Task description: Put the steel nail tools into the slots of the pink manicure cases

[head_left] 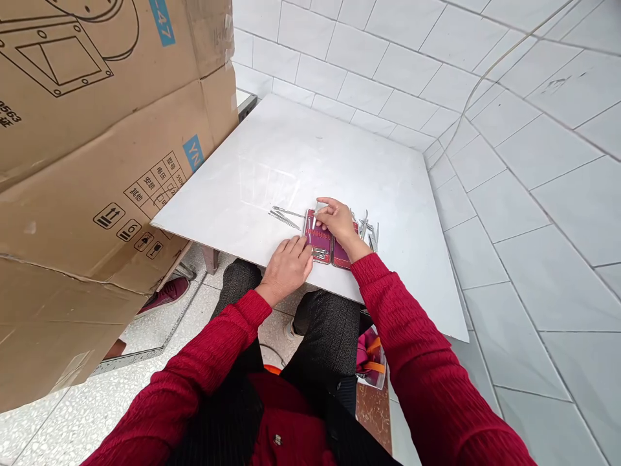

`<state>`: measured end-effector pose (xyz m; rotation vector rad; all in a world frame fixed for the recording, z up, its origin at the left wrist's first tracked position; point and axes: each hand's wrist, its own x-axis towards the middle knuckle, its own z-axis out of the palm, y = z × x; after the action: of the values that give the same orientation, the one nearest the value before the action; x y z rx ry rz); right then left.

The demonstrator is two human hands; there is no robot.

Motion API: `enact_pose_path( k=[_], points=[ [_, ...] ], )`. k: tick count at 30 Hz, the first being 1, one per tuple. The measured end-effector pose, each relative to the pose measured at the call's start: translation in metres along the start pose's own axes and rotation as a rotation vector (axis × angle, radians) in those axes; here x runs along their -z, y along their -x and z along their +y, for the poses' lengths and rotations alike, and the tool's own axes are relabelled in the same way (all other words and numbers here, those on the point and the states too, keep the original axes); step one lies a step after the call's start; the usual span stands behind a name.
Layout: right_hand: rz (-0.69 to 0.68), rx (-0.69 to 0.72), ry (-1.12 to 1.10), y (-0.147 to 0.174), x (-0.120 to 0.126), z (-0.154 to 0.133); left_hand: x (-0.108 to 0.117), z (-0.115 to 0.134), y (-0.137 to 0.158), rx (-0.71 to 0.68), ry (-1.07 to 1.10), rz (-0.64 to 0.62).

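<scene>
An open manicure case (339, 257) with a purple-red lining lies near the front edge of the white table. My left hand (287, 266) holds its left edge, fingers bent over the rim. Above the left half, my right hand (338, 221) pinches a small slim metal manicure tool (314, 221) between thumb and fingers; its exact kind is too small to tell. Small metal pieces (320, 253) sit in the lower left of the case. My right hand and wrist cover part of the right half.
Left of the case lie tweezers and other thin metal tools (286, 215); several clippers or nippers (369, 228) lie to its right. A large cardboard box (160, 149) stands along the left of the white table (218, 188). Tiled walls rise behind and right, with a cable (466, 107) hanging there.
</scene>
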<state>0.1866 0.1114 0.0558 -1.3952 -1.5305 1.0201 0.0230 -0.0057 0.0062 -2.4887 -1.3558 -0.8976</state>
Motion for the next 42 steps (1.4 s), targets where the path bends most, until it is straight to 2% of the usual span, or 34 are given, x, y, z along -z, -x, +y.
enact_pose_path(
  k=[3,10,15,21,30,36,42],
  points=[
    [0.039,0.013,0.067,-0.003,-0.002,0.003,0.001,0.000,0.000,0.001,0.007,-0.006],
    [0.003,-0.003,0.113,-0.003,-0.002,0.006,0.004,0.001,-0.002,0.005,0.014,-0.024],
    [0.040,0.011,0.238,-0.001,-0.002,0.010,0.004,0.001,-0.002,0.001,0.000,-0.013],
    [0.088,0.182,0.429,0.004,-0.005,0.014,0.003,0.001,-0.002,-0.006,-0.011,0.000],
    [0.062,0.291,0.680,0.013,-0.006,0.019,0.000,0.000,0.000,-0.016,-0.031,0.016],
    [0.033,0.295,0.844,0.022,-0.010,-0.007,0.000,0.000,0.001,-0.002,-0.024,0.000],
    [-0.102,0.245,1.017,0.012,-0.041,-0.043,0.002,0.002,0.000,0.014,0.014,-0.001]
  ],
)
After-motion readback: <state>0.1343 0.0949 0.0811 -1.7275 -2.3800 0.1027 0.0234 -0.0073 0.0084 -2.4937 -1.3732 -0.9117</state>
